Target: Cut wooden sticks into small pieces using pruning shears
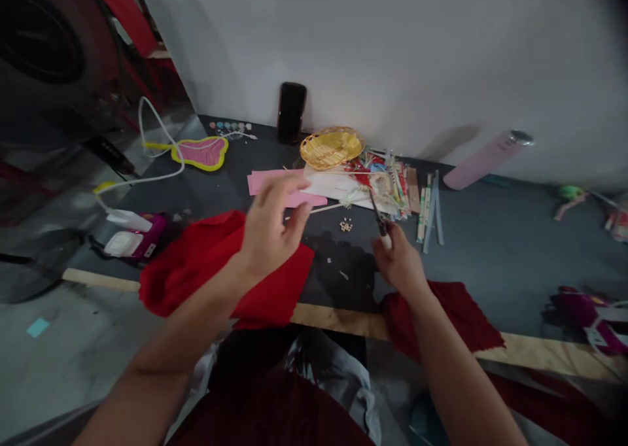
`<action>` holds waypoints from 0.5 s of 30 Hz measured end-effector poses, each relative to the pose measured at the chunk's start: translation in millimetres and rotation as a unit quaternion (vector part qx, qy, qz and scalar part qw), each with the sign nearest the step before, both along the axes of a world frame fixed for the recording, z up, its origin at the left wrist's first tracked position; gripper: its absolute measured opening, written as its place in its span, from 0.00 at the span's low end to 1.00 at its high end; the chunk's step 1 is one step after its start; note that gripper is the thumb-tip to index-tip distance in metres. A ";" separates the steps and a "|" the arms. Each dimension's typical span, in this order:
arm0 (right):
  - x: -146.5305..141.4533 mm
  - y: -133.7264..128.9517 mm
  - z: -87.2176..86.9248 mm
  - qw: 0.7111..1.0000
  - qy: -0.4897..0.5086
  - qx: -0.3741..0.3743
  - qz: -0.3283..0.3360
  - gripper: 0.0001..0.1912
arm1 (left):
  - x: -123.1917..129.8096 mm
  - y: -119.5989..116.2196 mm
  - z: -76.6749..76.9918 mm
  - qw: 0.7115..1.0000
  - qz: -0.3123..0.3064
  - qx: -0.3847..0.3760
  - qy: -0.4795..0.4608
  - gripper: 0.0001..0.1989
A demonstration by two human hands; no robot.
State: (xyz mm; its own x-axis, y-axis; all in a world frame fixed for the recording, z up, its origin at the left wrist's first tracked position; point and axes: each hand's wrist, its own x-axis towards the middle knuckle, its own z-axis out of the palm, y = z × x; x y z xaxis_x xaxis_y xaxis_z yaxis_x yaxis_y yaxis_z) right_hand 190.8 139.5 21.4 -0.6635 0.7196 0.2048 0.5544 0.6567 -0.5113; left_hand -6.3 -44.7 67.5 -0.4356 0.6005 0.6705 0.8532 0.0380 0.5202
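My left hand (pixel 269 227) hovers over the dark table, thumb and fingers apart and holding nothing I can see. Behind it lie pink sheets (pixel 307 199) and a thin pale stick (pixel 328 207); bright red cloth (pixel 210 256) spreads beneath my wrist. My right hand (pixel 400 256) is closed around a pair of scissors (pixel 381 222), dark-bladed with a pale handle, pointing away from me. Its fine details are blurred. A small heap of beads (pixel 346 225) sits between my hands. Dark red cloth (pixel 456 312) lies under my right forearm.
At the back stand a phone (pixel 291 114), a yellow woven basket (pixel 328 148) and a pink bottle (pixel 485 161). Packets of craft pieces (pixel 392 184) and flat strips (pixel 429 210) lie right of centre. A purple device (pixel 140 233) and white cable (pixel 147 179) are at left, another purple device (pixel 596 318) at right.
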 end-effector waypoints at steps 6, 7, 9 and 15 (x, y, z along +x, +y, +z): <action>-30.4 -7.8 -14.2 0.993 -0.009 0.091 0.079 0.28 | 7.7 49.0 -28.5 0.993 -0.015 -0.104 -0.061 0.12; -31.6 -6.8 -20.5 0.992 -0.005 0.099 0.082 0.29 | 7.4 51.2 -31.6 0.991 -0.015 -0.108 -0.078 0.12; -32.2 -5.5 -32.0 0.991 0.005 0.113 0.068 0.31 | 6.3 52.1 -35.1 0.988 -0.028 -0.101 -0.116 0.10; -33.2 -15.1 -28.9 0.987 0.013 0.145 0.064 0.31 | 6.9 44.0 -29.2 0.975 -0.089 -0.046 -0.197 0.08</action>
